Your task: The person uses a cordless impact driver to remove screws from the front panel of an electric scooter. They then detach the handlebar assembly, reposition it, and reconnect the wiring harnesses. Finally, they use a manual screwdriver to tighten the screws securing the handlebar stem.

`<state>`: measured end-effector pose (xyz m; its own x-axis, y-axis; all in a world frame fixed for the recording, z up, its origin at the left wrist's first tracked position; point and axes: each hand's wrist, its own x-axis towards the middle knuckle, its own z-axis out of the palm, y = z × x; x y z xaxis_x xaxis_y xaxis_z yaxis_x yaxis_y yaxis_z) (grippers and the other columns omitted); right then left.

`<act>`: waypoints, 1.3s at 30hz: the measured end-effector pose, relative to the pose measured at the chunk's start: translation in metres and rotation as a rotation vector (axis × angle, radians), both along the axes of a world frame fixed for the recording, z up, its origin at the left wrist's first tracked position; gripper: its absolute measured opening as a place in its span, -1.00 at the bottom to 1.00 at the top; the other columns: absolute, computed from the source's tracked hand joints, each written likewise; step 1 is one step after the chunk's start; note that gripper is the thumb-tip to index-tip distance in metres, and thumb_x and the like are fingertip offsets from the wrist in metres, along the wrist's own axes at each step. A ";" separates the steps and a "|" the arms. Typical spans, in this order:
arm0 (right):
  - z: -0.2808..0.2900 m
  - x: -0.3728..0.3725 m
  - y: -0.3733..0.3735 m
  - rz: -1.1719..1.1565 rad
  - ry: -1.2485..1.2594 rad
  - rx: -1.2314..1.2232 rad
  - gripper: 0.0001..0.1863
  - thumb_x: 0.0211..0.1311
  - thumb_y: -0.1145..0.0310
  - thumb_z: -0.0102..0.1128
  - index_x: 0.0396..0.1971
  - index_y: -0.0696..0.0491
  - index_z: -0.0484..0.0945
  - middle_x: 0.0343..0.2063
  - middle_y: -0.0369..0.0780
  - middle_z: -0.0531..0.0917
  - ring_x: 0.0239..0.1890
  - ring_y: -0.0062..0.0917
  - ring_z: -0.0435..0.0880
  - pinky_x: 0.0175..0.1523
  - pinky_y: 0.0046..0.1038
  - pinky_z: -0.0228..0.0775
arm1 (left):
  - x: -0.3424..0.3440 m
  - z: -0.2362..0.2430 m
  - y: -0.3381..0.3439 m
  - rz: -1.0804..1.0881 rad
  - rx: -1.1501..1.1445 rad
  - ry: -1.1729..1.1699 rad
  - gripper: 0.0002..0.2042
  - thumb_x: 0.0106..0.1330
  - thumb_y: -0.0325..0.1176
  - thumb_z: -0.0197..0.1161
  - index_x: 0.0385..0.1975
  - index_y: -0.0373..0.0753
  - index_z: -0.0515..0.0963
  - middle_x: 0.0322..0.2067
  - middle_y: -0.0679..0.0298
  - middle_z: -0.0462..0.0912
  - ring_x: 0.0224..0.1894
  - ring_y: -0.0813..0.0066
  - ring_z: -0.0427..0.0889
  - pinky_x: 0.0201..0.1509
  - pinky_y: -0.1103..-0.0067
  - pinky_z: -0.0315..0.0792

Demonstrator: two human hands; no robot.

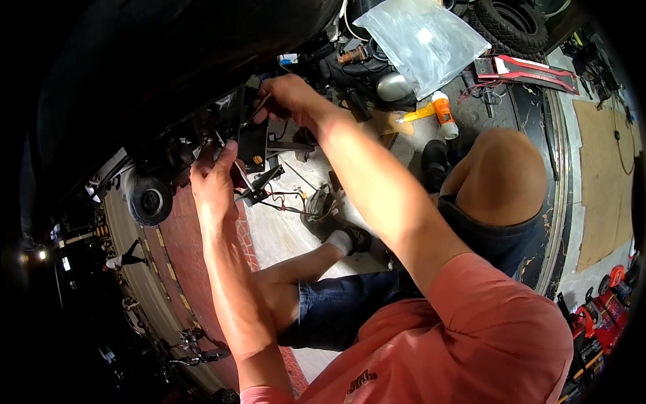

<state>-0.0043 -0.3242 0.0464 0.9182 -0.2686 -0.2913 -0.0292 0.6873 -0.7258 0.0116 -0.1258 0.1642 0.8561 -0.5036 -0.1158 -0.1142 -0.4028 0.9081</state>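
My right hand [286,97] is closed, its fingers pinched round a thin metal tool [259,108] whose kind I cannot make out. Just below and to its left, my left hand [217,174] curls with the thumb raised against a dark part; what lies in its grip is mostly hidden. Between the two hands is a flat black panel [254,145] on the underside of a dark vehicle. Below the panel hangs a black bracket [262,187], with red and black wires [286,202] trailing from it.
A small black-tyred wheel [149,200] stands at the left. Toward the upper right lie a clear plastic bag [424,44], an orange-and-white bottle [444,114], a yellow cutter knife [417,113], a red-and-black strip [528,73] and stacked tyres [515,27]. Flattened cardboard [605,182] covers floor at right.
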 end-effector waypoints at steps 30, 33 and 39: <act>-0.024 -0.010 0.090 -0.589 -0.145 0.200 -0.74 0.37 0.33 0.12 -0.39 0.20 0.67 -0.51 -0.09 0.75 -0.53 -0.48 0.71 -0.46 -0.50 0.42 | 0.007 -0.008 0.004 0.015 -0.086 0.100 -0.76 0.53 -0.31 0.15 -0.42 -0.26 0.55 -0.66 0.26 0.57 -0.73 0.47 0.47 -0.64 0.53 0.36; 0.005 0.004 0.010 -0.131 0.026 0.075 -0.71 0.32 0.35 0.08 -0.47 0.25 0.64 -0.58 0.03 0.73 -0.74 -0.48 0.49 -0.58 -0.43 0.26 | 0.003 -0.006 0.002 0.022 -0.125 0.138 -0.75 0.53 -0.30 0.16 -0.41 -0.29 0.53 -0.70 0.20 0.53 -0.75 0.46 0.45 -0.66 0.56 0.34; -0.014 -0.022 0.012 -0.311 -0.086 -0.038 -0.73 0.35 0.39 0.11 -0.43 0.28 0.66 -0.56 -0.06 0.74 -0.63 -0.52 0.60 -0.51 -0.47 0.34 | 0.006 -0.003 0.000 0.048 -0.161 0.252 -0.73 0.53 -0.29 0.14 -0.43 -0.30 0.52 -0.68 0.16 0.55 -0.73 0.43 0.48 -0.62 0.55 0.36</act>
